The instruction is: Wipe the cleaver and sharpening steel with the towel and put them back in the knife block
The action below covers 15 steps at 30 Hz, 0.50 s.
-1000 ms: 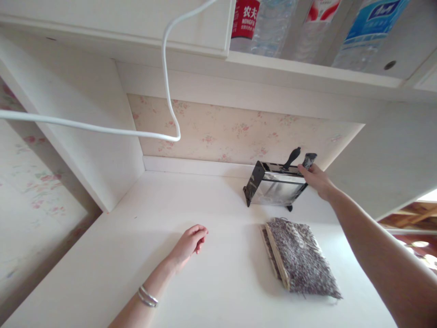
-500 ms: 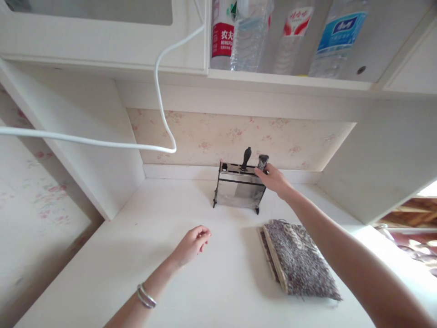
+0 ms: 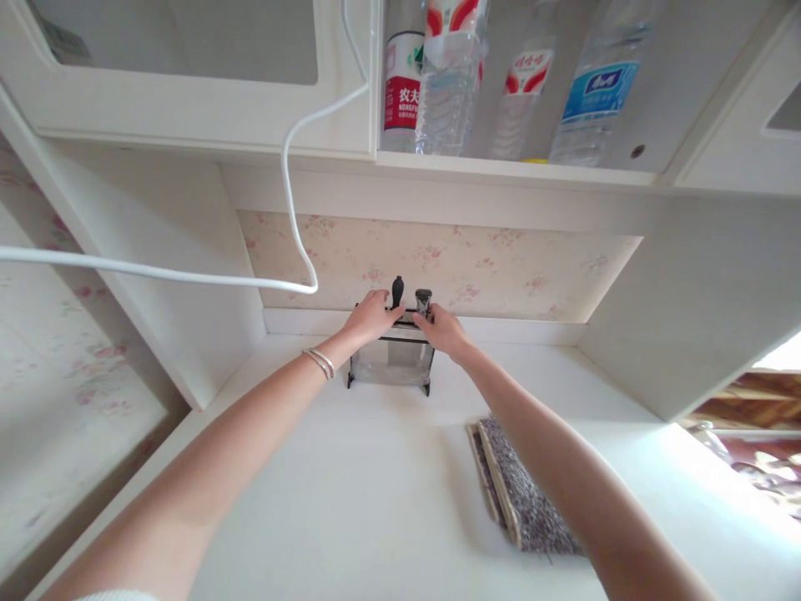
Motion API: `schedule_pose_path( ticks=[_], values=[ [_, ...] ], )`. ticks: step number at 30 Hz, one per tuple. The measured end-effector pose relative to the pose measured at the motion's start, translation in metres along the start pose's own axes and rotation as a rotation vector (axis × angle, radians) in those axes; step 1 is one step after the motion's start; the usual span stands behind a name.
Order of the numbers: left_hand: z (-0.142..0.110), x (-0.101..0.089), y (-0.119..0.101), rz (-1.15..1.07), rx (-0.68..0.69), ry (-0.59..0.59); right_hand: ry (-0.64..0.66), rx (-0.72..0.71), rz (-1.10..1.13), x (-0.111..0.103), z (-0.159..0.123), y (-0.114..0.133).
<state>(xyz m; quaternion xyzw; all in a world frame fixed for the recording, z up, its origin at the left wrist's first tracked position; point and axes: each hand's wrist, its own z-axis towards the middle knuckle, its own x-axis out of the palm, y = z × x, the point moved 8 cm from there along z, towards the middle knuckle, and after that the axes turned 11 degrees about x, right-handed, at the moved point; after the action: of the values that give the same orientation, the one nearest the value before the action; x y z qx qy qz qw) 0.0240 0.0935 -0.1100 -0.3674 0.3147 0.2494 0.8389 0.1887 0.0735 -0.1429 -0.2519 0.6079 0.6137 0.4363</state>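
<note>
Surroundings: a white cable (image 3: 181,274) runs from the upper middle to the left edge of the frame, across the view of the cabinet (image 3: 188,113). Bottles (image 3: 447,108) stand on the shelf (image 3: 519,169), upper right of centre. A folded gray cloth (image 3: 526,509) lies on the white desk (image 3: 350,501), lower right; the right forearm (image 3: 551,451) covers part of it. The holder (image 3: 391,363) stands upright on the desk at centre, near the rear wall; both hands partly hide its top. The right grip (image 3: 443,330) is clenched on the holder's right end, beside the patterned handle (image 3: 424,299). The left grip (image 3: 374,317) is at the top's left end, beside the black handle (image 3: 397,290); whether it grasps or merely rests cannot be told.

Changes: the holder has shifted left across the desk, away from the cloth. The left grip, previously over open desk, has moved up to the holder.

Count: 1 holder, 2 handles, 1 cloth, 1 cable, at least 4 bottles, 2 hands, and 2 bracelet bands (image 3: 320,362) on the left wrist.
</note>
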Motion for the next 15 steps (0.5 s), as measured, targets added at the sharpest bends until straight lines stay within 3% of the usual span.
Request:
schedule_pose_path(
  ticks=[4, 8, 15],
  values=[
    [0.021, 0.005, 0.01, 0.049, -0.012, 0.007, 0.025, -0.01, -0.046, 0.005, -0.004, 0.01],
    [0.033, -0.004, 0.011, 0.075, -0.008, -0.025, 0.033, 0.005, -0.09, 0.006, -0.007, 0.011],
    [0.069, -0.06, -0.013, 0.078, 0.05, -0.19, 0.036, 0.038, -0.126, 0.007, -0.007, 0.01]
  ],
)
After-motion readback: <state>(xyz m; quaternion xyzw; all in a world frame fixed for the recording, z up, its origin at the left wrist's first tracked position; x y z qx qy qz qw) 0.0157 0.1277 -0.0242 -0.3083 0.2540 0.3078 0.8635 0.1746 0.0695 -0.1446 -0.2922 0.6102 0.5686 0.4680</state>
